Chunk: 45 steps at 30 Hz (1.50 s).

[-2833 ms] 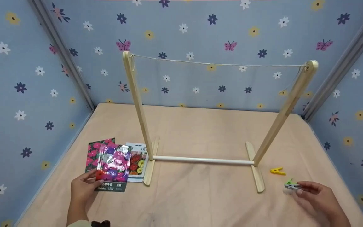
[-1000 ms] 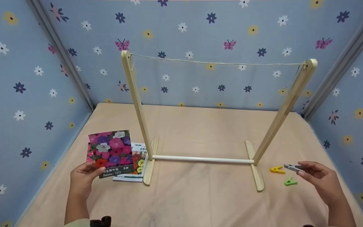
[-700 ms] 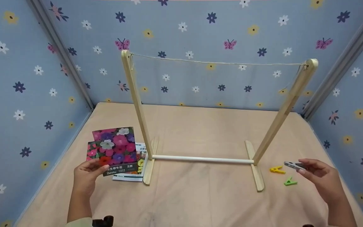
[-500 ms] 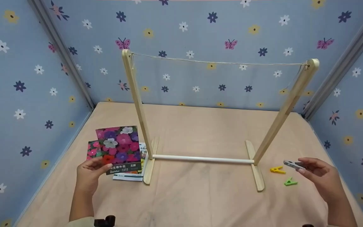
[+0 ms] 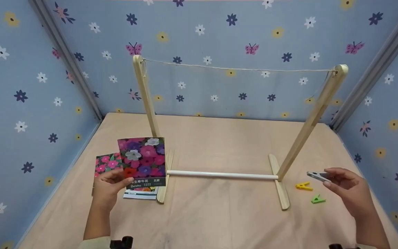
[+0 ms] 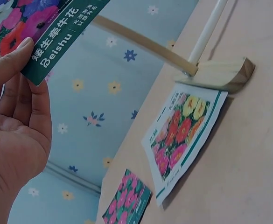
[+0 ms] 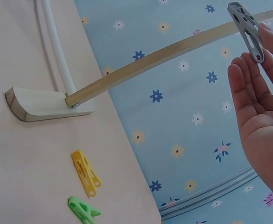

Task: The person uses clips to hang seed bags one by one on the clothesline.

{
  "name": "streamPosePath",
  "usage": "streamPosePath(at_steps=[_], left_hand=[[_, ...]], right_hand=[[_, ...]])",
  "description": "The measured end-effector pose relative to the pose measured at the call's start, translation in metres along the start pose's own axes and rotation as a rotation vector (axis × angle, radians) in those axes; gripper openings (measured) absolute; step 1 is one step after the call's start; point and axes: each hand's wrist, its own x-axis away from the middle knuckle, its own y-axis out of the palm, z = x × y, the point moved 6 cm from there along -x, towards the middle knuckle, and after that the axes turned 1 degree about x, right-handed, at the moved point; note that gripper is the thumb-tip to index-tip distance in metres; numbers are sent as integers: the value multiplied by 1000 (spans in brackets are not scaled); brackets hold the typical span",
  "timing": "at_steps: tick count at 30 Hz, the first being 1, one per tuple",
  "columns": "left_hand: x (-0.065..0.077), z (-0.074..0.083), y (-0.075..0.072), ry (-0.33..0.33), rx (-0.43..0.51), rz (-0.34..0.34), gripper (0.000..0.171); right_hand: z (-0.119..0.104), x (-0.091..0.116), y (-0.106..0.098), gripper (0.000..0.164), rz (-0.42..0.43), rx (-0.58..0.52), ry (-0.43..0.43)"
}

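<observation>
My left hand [image 5: 108, 188] pinches a flower seed packet [image 5: 143, 160] by its lower left corner, held up in front of the rack's left post. Pink, purple and white blooms cover it above a dark green label strip. Under it on the table lie a white-edged seed packet [image 6: 183, 140] and a pink-flowered packet [image 6: 127, 200]. My right hand [image 5: 349, 190] pinches a grey clothespin [image 7: 246, 31] between thumb and fingers, raised off the table. Below that hand a yellow clothespin [image 5: 304, 186] and a green clothespin [image 5: 318, 199] lie on the cloth.
A wooden rack stands mid-table, with a left post [image 5: 145, 93], a right post [image 5: 313, 121], a white crossbar [image 5: 219, 174] and a string [image 5: 237, 69] tied between the post tops. Flower-patterned walls [image 5: 216, 45] close in the back and sides of the table [image 5: 216, 214].
My left hand has lifted the seed packet off the pile and carried it rightward, in front of the left post. My right hand has picked up the grey clothespin and raised it slightly.
</observation>
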Motion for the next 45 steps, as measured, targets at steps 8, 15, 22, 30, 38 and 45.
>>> streamPosePath(at_steps=[8, 15, 22, 30, 38, 45], left_hand=[[2, 6, 30, 13, -48, -30, 24], [-1, 10, 58, 82, -40, -106, 22], [-1, 7, 85, 37, -24, -129, 22], [1, 6, 120, 53, 70, -213, 20], [1, 8, 155, 90, 130, -315, 15], [-1, 18, 178, 143, 177, -379, 18]], right_hand=[[-17, -8, 4, 38, 44, 74, 6], [-35, -20, 8, 36, -78, 43, -103], [-47, -32, 13, 36, -88, 68, -116], [-62, -44, 20, 36, -99, 104, -173], [-82, -54, 20, 34, -102, 143, -205], [-102, -69, 22, 34, -120, 215, -224]])
